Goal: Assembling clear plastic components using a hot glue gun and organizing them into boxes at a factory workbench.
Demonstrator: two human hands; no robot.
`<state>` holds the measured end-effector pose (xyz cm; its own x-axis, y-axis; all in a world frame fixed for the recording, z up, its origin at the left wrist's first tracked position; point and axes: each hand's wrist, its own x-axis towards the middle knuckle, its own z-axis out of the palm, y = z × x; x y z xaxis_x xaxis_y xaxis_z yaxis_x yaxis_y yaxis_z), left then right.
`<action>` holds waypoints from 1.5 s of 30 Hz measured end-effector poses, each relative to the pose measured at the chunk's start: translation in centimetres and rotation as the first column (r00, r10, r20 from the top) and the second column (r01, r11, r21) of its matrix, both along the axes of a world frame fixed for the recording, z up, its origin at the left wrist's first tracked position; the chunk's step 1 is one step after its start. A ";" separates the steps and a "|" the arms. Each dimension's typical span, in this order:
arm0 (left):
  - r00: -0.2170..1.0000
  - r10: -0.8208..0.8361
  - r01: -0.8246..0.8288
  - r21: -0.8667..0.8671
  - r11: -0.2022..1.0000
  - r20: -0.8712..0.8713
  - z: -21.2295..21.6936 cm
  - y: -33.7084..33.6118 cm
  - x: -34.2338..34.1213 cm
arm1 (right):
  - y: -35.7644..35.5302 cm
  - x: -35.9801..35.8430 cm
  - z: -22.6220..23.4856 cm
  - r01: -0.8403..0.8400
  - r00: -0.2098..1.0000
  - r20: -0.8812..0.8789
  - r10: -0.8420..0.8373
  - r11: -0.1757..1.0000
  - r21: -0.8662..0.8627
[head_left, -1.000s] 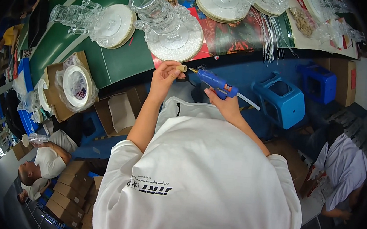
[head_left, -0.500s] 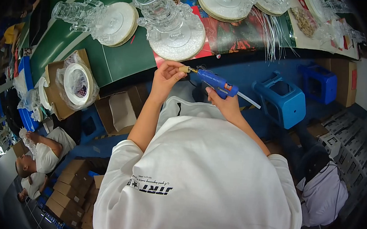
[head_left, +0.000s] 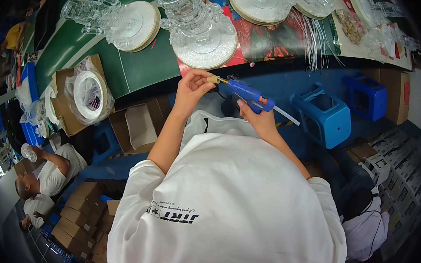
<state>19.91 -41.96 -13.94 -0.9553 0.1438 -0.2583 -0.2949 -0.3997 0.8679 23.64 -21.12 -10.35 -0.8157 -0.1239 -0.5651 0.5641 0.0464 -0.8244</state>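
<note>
1. Blue glue gun (head_left: 247, 92), held in front of the table edge; its nozzle points left, and a translucent white stick (head_left: 287, 115) projects from its rear.
2. Right hand (head_left: 258, 116), closed around the gun's grip; the exact placing of the fingers on the trigger cannot be told.
3. Tan cylinder (head_left: 213, 79), short, held near the table's front edge. The nozzle is at its right end; whether the tip enters it cannot be told.
4. Left hand (head_left: 193, 86), partly curled, pinching the cylinder between thumb and fingers.
5. Green table (head_left: 143, 72), beyond the hands. A clear vessel (head_left: 182, 15) stands on a white round base (head_left: 201, 54), partly over a red sheet (head_left: 184, 70).
6. Second clear vessel (head_left: 88, 14), to the left, joined to another white disc (head_left: 142, 27).
7. White strands (head_left: 314, 43), fanned over the table's front edge, right of the vessels.
8. Light-blue stool (head_left: 337, 122), right of the gun, with a darker blue stool (head_left: 373, 102) beyond it.
9. Cardboard box (head_left: 65, 80), at left, bearing a plastic-wrapped white ring (head_left: 79, 94).
10. Co-worker (head_left: 72, 162), at far left, raising a clear object (head_left: 29, 153).
</note>
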 end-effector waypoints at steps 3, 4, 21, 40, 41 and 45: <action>1.000 -0.001 0.001 0.003 1.000 -0.003 0.0 0.1 -0.1 | -0.1 0.0 -0.2 0.028 0.999 -0.035 -0.028 1.000 -0.009; 1.000 0.000 0.000 0.004 1.000 -0.005 0.0 0.1 -0.1 | -0.1 0.0 -0.1 0.028 0.999 -0.035 -0.029 1.000 -0.009; 1.000 0.001 -0.001 0.002 1.000 -0.016 0.1 0.3 -0.1 | 0.4 0.2 -0.5 -0.004 1.000 -0.004 0.004 1.000 0.009; 1.000 0.013 -0.012 0.013 1.000 -0.026 0.1 0.3 -0.3 | 0.3 0.2 -0.4 -0.018 0.997 -0.077 0.021 0.999 0.034; 1.000 0.015 -0.014 0.014 1.000 -0.022 0.2 0.3 -0.3 | 0.3 0.2 -0.4 -0.021 0.997 -0.077 0.023 0.999 0.036; 1.000 0.023 -0.023 0.023 0.999 -0.011 0.1 0.2 -0.2 | 0.4 0.2 -0.5 -0.024 0.997 -0.073 0.027 0.999 0.036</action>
